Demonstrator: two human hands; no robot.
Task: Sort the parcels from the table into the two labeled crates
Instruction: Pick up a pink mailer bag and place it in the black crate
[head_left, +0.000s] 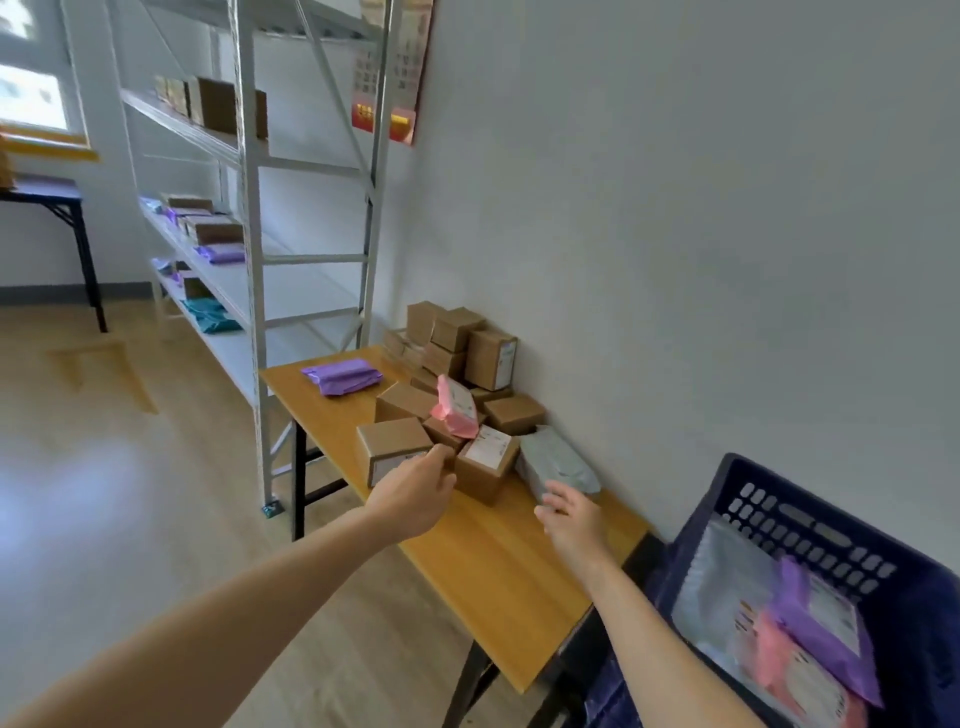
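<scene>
Parcels lie on a wooden table (488, 561): several brown cardboard boxes, a pink mailer (457, 408), a purple mailer (343, 375) and a grey mailer (556, 460). My left hand (415, 493) reaches to the nearest brown box (392, 447), fingers touching its near corner; whether it grips is unclear. My right hand (574, 519) hovers open just short of the grey mailer. A dark blue crate (810, 525) at the lower right holds grey, pink and purple mailers.
A white wall runs along the table's far side. A metal shelf rack (249, 218) with more boxes and mailers stands beyond the table's left end. Another dark table (57, 202) is at the far left. Wooden floor lies to the left.
</scene>
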